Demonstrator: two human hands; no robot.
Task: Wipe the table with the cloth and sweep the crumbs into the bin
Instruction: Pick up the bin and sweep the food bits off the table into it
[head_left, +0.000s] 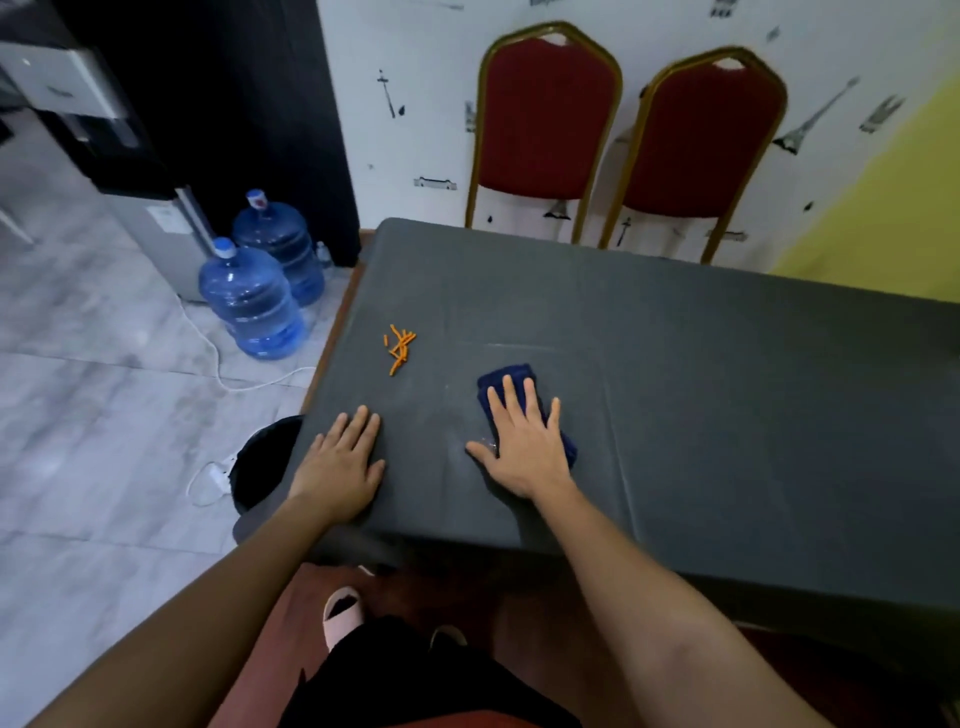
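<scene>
Flat right hand (524, 447) presses cloth (511, 382), long axis running away from person.

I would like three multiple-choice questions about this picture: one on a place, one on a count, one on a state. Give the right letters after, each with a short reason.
1. Where is the bin?
A. on the table
B. on the floor by the table's left edge
C. under a chair

2. How many water jugs stand on the floor?
A. one
B. two
C. four

3. What is the right hand doing?
A. lying flat on the cloth
B. hanging in the air
C. holding the crumbs

Answers:
1 B, its dark rim shows beside the table.
2 B, two blue jugs.
3 A, palm down with fingers spread over the cloth.
</scene>
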